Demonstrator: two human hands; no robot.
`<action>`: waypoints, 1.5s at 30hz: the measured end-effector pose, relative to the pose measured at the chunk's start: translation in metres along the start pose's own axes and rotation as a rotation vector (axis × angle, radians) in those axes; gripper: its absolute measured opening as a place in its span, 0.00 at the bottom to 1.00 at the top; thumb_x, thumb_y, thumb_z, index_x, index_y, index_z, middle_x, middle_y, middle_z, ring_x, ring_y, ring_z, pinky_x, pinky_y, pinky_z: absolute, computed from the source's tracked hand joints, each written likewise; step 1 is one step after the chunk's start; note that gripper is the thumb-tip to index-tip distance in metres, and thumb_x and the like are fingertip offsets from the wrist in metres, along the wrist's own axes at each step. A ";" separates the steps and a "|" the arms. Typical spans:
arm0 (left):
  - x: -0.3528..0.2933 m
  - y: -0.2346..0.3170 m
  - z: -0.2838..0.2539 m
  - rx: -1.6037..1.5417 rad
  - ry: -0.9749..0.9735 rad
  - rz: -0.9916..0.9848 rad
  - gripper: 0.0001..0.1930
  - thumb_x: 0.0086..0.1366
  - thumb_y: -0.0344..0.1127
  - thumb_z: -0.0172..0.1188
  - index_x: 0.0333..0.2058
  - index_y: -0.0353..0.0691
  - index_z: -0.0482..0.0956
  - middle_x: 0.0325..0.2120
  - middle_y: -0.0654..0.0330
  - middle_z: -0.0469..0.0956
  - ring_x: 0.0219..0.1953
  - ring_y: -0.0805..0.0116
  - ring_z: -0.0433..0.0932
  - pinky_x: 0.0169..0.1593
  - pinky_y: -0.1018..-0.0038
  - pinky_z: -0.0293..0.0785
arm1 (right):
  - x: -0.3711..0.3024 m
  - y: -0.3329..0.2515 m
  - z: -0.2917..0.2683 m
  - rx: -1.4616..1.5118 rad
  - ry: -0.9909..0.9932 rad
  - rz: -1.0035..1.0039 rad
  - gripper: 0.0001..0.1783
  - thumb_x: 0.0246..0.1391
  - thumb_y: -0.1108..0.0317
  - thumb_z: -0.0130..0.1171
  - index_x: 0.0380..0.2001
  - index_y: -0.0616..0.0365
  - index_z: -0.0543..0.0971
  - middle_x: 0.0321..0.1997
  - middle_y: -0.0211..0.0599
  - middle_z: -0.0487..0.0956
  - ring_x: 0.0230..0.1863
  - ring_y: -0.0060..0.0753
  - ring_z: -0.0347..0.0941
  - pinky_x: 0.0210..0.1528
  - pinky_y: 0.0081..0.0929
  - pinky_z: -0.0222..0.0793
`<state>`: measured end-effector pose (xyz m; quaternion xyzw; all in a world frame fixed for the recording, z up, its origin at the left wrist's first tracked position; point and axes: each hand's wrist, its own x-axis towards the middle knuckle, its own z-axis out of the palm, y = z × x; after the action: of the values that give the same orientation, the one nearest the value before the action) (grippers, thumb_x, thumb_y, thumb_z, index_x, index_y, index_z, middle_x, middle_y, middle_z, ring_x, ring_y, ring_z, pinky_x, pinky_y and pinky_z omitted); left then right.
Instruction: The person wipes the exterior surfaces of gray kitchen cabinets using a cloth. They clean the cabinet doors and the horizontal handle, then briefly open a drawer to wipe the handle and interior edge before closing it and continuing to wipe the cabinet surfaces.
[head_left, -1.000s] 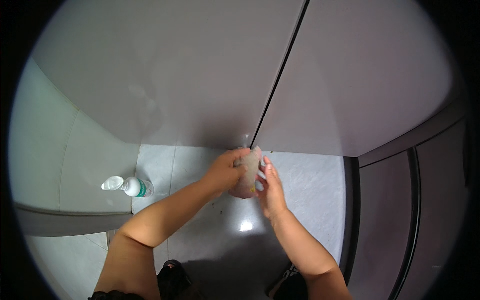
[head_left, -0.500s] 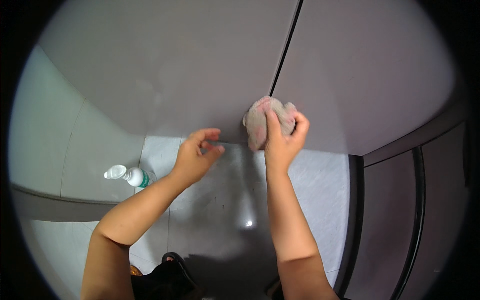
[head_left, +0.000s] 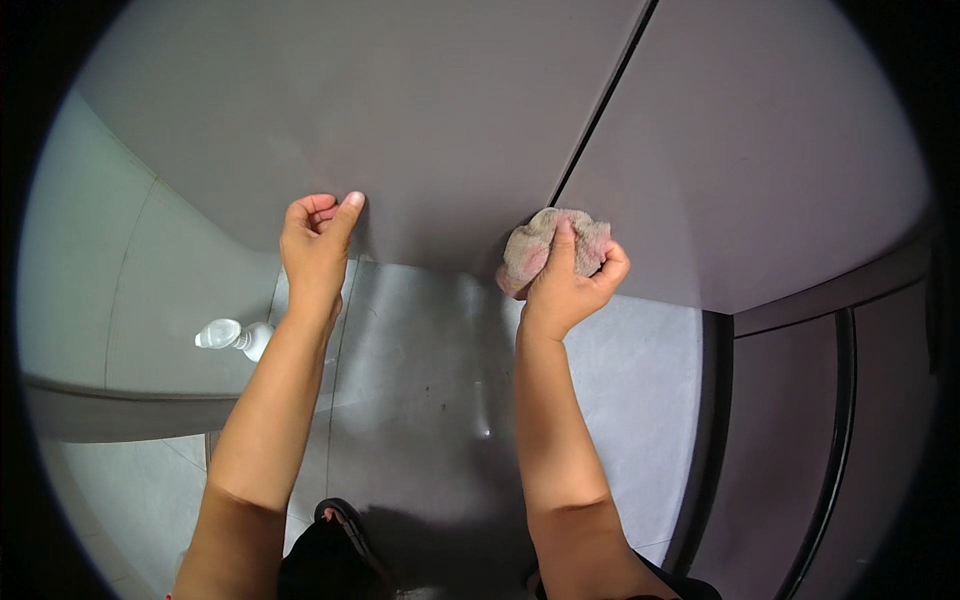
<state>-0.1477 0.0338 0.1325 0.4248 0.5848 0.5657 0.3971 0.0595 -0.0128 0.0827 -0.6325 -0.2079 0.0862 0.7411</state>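
Note:
My right hand (head_left: 570,290) grips a crumpled beige-and-pink cloth (head_left: 535,250), thumb on top. The cloth lies against the grey panel, at the lower end of the dark seam (head_left: 605,105). My left hand (head_left: 318,250) is further left, in front of the same grey panel (head_left: 420,130). Its fingers are loosely curled in, with the thumb raised beside them and nothing visible in the grip. Whether its knuckles touch the panel, I cannot tell.
Left of my left forearm stands a white spray bottle (head_left: 240,338), partly hidden by the arm. Pale floor tiles (head_left: 640,400) lie below the panels. Dark panels with a curved black strip (head_left: 835,440) rise at the right. A dark sandal (head_left: 345,530) shows at the bottom.
My left hand has moved up and left, and its fingers have curled in. The cloth in my right hand has shifted slightly right. The view has also shifted a little.

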 end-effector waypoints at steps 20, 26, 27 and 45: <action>-0.029 -0.057 0.066 -0.011 0.033 -0.054 0.18 0.55 0.45 0.74 0.28 0.39 0.75 0.23 0.68 0.74 0.26 0.80 0.68 0.31 0.81 0.67 | -0.002 0.055 -0.006 -0.072 0.120 0.023 0.22 0.50 0.67 0.67 0.42 0.58 0.66 0.44 0.36 0.68 0.51 0.35 0.65 0.58 0.35 0.61; -0.036 -0.049 0.063 -0.051 -0.011 -0.140 0.19 0.55 0.46 0.74 0.30 0.38 0.76 0.24 0.67 0.74 0.28 0.79 0.69 0.33 0.80 0.68 | 0.001 -0.001 0.008 0.018 0.068 -0.107 0.23 0.48 0.68 0.69 0.40 0.58 0.66 0.44 0.34 0.67 0.49 0.32 0.64 0.56 0.33 0.62; -0.037 -0.056 0.061 -0.052 -0.001 -0.160 0.19 0.55 0.46 0.74 0.30 0.38 0.76 0.24 0.67 0.74 0.28 0.79 0.69 0.33 0.80 0.68 | 0.007 -0.017 0.015 0.027 0.047 -0.190 0.23 0.48 0.69 0.69 0.40 0.58 0.66 0.44 0.34 0.67 0.49 0.32 0.64 0.55 0.32 0.61; -0.032 -0.063 0.065 -0.025 0.014 -0.089 0.18 0.58 0.46 0.71 0.30 0.38 0.76 0.24 0.69 0.72 0.26 0.80 0.66 0.32 0.80 0.66 | 0.011 -0.020 0.017 -0.065 0.119 -0.259 0.25 0.46 0.66 0.72 0.39 0.59 0.66 0.43 0.35 0.67 0.48 0.33 0.65 0.55 0.32 0.62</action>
<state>-0.0787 0.0251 0.0662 0.3892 0.5989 0.5577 0.4229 0.0594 0.0029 0.1068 -0.6281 -0.2459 -0.0545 0.7362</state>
